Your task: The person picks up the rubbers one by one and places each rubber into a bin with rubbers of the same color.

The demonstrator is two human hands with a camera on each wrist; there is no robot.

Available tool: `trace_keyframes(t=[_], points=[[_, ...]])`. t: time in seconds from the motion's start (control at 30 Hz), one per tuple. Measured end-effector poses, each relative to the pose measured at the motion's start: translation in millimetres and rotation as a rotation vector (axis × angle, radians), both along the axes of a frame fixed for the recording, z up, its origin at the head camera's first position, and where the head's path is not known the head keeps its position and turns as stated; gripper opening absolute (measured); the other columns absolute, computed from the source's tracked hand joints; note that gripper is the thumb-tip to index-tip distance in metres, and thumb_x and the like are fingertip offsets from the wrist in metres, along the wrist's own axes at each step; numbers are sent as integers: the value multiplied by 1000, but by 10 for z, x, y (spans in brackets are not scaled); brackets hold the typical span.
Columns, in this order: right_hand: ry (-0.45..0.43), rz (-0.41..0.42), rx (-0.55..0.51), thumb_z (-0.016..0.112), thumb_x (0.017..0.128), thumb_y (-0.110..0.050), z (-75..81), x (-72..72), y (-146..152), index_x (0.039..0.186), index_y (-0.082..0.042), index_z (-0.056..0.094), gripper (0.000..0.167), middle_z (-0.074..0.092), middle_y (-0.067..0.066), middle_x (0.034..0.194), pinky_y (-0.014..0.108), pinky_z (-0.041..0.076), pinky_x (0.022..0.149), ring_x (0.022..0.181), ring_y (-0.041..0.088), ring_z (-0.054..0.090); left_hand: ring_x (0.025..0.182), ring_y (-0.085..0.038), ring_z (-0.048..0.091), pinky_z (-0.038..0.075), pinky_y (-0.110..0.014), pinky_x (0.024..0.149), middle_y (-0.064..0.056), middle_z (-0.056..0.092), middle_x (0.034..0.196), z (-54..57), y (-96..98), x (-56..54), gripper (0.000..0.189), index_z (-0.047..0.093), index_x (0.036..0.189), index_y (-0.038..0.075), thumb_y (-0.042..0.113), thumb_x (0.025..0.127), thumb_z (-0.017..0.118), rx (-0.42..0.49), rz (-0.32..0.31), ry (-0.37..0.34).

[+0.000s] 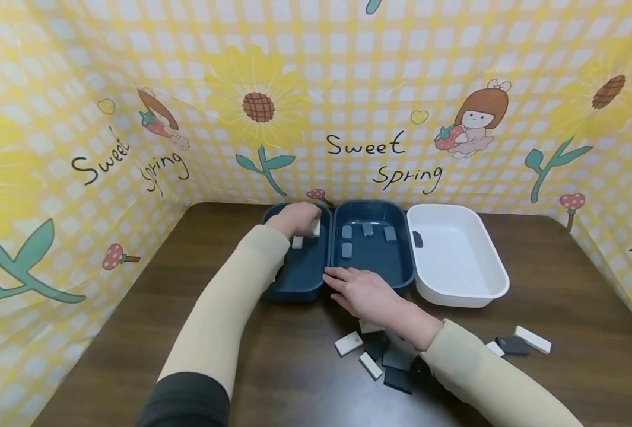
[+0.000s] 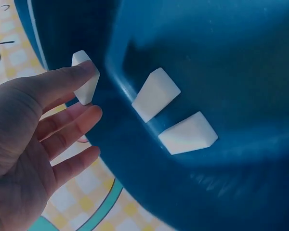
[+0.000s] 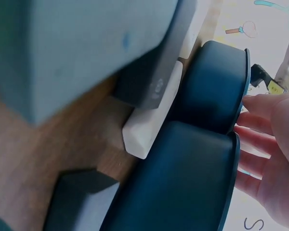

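Observation:
My left hand [image 1: 297, 218] is over the left dark blue tray [image 1: 299, 292], pinching a small white block [image 2: 86, 79] between thumb and fingers. Two more white blocks, the nearer-wall one [image 2: 156, 94] and its neighbour [image 2: 189, 134], lie in that tray in the left wrist view. My right hand [image 1: 366, 293] is at the near edges of the two blue trays, its fingers extended and touching the rims. Below it on the table lies a loose pile of white, grey and black blocks, including a white block [image 1: 349, 343] and a black block [image 1: 398, 379], partly hidden by my right arm.
Several grey-blue blocks [image 1: 346, 250] sit in the middle dark blue tray [image 1: 371, 207]. To its right stands a white tray [image 1: 462, 261] holding one dark block [image 1: 418, 239]. A few blocks, one a long white block [image 1: 532, 339], lie right of my right forearm. Printed cloth [image 1: 348, 107] walls the table.

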State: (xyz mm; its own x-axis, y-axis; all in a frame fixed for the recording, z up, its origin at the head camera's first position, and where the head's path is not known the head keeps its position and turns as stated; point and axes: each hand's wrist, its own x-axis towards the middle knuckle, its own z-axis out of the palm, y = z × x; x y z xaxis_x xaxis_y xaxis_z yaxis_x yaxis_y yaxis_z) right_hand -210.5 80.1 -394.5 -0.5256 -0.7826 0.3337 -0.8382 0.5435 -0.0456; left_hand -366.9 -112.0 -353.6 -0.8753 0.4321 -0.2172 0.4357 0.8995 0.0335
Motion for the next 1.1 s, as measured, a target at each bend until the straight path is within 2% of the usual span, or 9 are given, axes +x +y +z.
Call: trace_keyframes(t=[0.13,0.27,0.37,0.5,0.8,0.93,1.1], points=[[-4,-8,-9,71,90,-17,7,-8,-6,125,-3,66,38,61,12,129,34,53,84,103,22,65,87,-23,58,48,-38,78,-8,65,101,-57,26,-52,21,67,109,9,13,89,71,24,59,-41],[-10,-1,7,70,91,-19,-3,-10,-29,126,-2,64,39,60,13,130,35,53,83,102,23,65,89,-23,57,48,-38,80,-6,64,100,-124,-1,-79,20,67,109,11,14,90,71,-9,127,-108],[-11,-4,16,70,91,-19,-11,-7,-30,126,-2,64,40,60,13,130,34,53,83,102,23,65,90,-23,57,48,-38,82,-6,64,102,-160,-6,-87,23,67,112,11,15,89,72,-47,122,-115],[-19,-17,9,70,91,-19,-7,-5,-15,126,-3,64,39,60,12,131,34,53,83,102,22,66,90,-22,58,48,-39,84,-6,66,104,-173,41,-80,24,68,112,11,14,89,72,-59,89,-73],[-47,-29,11,68,92,-19,-18,3,16,128,-5,63,39,59,11,132,34,53,84,103,22,65,87,-25,56,48,-38,82,-8,65,99,-240,138,-81,13,68,106,9,14,93,66,-54,81,-48],[-45,-28,8,69,92,-19,-7,12,7,128,-5,64,39,59,11,132,34,53,84,103,22,65,86,-24,56,47,-38,81,-7,64,98,-209,109,-56,13,67,106,9,14,94,64,-66,81,-49],[-38,-31,19,69,91,-19,5,16,3,128,-5,64,40,59,10,132,34,53,84,103,22,65,86,-24,58,48,-38,80,-7,65,99,-92,36,-38,18,67,108,8,21,95,62,-72,114,-106]])
